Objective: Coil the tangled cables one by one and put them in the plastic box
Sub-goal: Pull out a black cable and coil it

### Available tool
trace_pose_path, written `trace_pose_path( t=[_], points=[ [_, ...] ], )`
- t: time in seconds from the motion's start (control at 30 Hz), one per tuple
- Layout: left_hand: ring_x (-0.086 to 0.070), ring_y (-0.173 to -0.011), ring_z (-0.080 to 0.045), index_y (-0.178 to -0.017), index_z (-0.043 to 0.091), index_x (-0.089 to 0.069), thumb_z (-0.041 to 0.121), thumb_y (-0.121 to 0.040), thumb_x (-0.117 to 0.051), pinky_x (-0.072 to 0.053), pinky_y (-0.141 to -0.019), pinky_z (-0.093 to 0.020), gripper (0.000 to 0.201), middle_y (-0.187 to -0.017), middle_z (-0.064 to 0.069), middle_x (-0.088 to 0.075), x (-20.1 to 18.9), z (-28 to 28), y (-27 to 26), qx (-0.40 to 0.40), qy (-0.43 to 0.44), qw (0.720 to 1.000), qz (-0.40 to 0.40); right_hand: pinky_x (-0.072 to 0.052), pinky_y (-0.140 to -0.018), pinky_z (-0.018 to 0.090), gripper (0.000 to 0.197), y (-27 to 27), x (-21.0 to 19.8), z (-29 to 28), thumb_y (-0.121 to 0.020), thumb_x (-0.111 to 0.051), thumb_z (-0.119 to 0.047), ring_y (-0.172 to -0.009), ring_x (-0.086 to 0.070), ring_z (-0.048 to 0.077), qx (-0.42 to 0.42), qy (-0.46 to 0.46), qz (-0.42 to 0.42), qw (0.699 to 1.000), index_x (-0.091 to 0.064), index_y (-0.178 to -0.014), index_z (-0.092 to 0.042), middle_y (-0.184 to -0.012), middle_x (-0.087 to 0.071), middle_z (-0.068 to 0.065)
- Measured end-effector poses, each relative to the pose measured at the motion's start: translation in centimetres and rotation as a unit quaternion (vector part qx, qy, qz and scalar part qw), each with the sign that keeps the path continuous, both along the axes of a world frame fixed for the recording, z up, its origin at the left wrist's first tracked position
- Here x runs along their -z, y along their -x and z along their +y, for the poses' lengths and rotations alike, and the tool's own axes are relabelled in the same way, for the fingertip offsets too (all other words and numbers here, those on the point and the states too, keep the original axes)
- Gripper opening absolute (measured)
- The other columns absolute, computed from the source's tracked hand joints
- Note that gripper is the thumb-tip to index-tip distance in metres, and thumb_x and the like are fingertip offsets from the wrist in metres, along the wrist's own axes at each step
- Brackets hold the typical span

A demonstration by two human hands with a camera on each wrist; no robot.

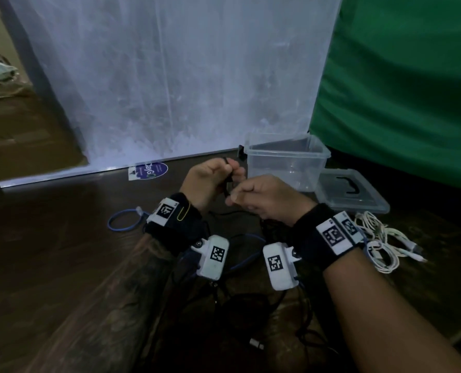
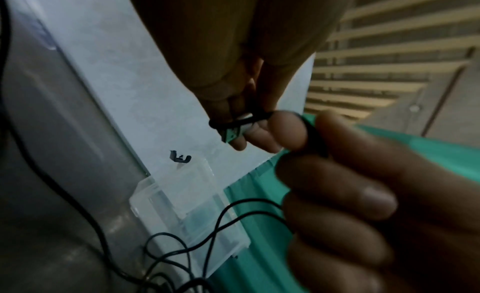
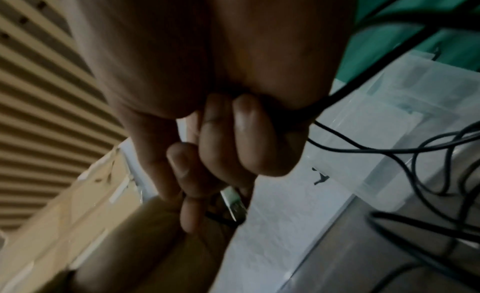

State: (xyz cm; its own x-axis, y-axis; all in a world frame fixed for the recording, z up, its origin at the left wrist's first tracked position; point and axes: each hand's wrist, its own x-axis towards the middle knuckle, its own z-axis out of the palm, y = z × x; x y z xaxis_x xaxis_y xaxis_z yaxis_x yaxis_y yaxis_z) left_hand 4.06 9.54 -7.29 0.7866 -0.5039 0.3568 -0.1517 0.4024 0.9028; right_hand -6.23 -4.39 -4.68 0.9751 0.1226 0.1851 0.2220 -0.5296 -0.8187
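Both hands, left hand point(image 1: 206, 181) and right hand point(image 1: 261, 200), pinch the black cable point(image 1: 228, 181); the plastic box point(image 1: 287, 160) stands just far-right, nearer the right hand.

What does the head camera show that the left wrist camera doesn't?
Only the head view shows the bundle of white cables, the blue looped cable and the clear box lid. Only the left wrist view shows the metal USB plug. Both show the thin black cable held by the left hand and right hand, and the clear plastic box.
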Motion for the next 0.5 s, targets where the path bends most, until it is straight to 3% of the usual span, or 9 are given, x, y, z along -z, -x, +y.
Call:
trace_pose_path(
  t=[0.07, 0.13, 0.17, 0.23, 0.33, 0.4, 0.5],
  points=[
    [-0.059, -0.071, -0.020, -0.094, -0.001, -0.064, -0.001, -0.095, -0.052, -0.050, -0.065, -0.022, 0.013, -0.091, -0.018, -0.063, 0.1, -0.1, 0.0, -0.033, -0.074, 0.991, -0.106, -0.022, -0.044, 0.020, 0.017, 0.2, -0.4, -0.4, -0.095, -0.063, -0.018, -0.041, -0.031, 0.004, 0.009, -0.070, 0.018, 0.997, -0.074, -0.094, -0.005, -0.047, -0.038, -0.010],
    [-0.051, -0.066, -0.021, -0.082, 0.017, -0.072, 0.002, -0.093, -0.055, -0.046, -0.058, -0.023, 0.025, -0.084, -0.016, -0.060, 0.4, -0.2, -0.1, -0.019, -0.104, 0.983, -0.152, -0.021, -0.044, 0.020, 0.017, 0.2, -0.8, -0.8, -0.096, -0.060, -0.016, -0.043, -0.028, 0.006, 0.016, -0.118, 0.015, 0.993, -0.076, -0.089, -0.013, -0.052, -0.042, -0.004],
    [-0.051, -0.065, -0.022, -0.078, 0.021, -0.072, 0.005, -0.092, -0.055, -0.046, -0.060, -0.025, 0.027, -0.080, -0.015, -0.060, 0.5, -0.3, -0.1, 0.000, -0.107, 0.985, -0.134, -0.023, -0.044, 0.018, 0.019, 0.2, -0.9, -1.0, -0.097, -0.060, -0.016, -0.044, -0.031, 0.005, 0.023, -0.122, 0.002, 0.992, -0.076, -0.087, -0.015, -0.056, -0.049, 0.001],
    [-0.057, -0.069, -0.025, -0.082, 0.015, -0.071, 0.008, -0.092, -0.051, -0.049, -0.068, -0.032, 0.023, -0.078, -0.013, -0.063, 0.7, -0.4, 0.2, 0.046, -0.103, 0.992, -0.052, -0.027, -0.043, 0.014, 0.022, 0.1, -0.8, -1.2, -0.097, -0.058, -0.015, -0.043, -0.036, 0.001, 0.049, -0.138, -0.037, 0.989, -0.073, -0.083, -0.012, -0.062, -0.062, 0.002],
    [-0.055, -0.064, -0.022, -0.090, -0.002, -0.061, 0.010, -0.090, -0.042, -0.047, -0.067, -0.033, 0.023, -0.075, -0.013, -0.058, 0.4, -0.6, 1.3, 0.136, -0.109, 0.984, 0.045, -0.036, -0.048, 0.012, 0.023, -0.4, 0.2, -1.6, -0.098, -0.055, -0.012, -0.038, -0.043, -0.001, 0.105, -0.181, -0.084, 0.974, -0.064, -0.079, -0.005, -0.046, -0.056, -0.010],
    [-0.049, -0.058, -0.018, -0.093, -0.002, -0.059, 0.008, -0.089, -0.037, -0.046, -0.067, -0.032, 0.025, -0.070, -0.008, -0.052, 0.3, -0.5, 1.8, 0.183, -0.129, 0.973, 0.062, -0.041, -0.056, 0.014, 0.020, -1.1, 1.3, -2.3, -0.096, -0.062, -0.017, -0.041, -0.047, -0.002, 0.147, -0.191, -0.108, 0.964, -0.064, -0.082, -0.004, -0.045, -0.053, -0.015],
    [-0.047, -0.058, -0.013, -0.098, 0.001, -0.059, 0.006, -0.093, -0.037, -0.048, -0.067, -0.031, 0.023, -0.068, -0.002, -0.051, 0.4, -0.4, 1.7, 0.241, -0.087, 0.962, 0.096, -0.037, -0.054, 0.015, 0.019, -2.4, 3.1, -3.5, -0.095, -0.065, -0.024, -0.046, -0.045, -0.002, 0.170, -0.190, -0.099, 0.962, -0.065, -0.083, -0.010, -0.051, -0.053, -0.014]
  ],
)
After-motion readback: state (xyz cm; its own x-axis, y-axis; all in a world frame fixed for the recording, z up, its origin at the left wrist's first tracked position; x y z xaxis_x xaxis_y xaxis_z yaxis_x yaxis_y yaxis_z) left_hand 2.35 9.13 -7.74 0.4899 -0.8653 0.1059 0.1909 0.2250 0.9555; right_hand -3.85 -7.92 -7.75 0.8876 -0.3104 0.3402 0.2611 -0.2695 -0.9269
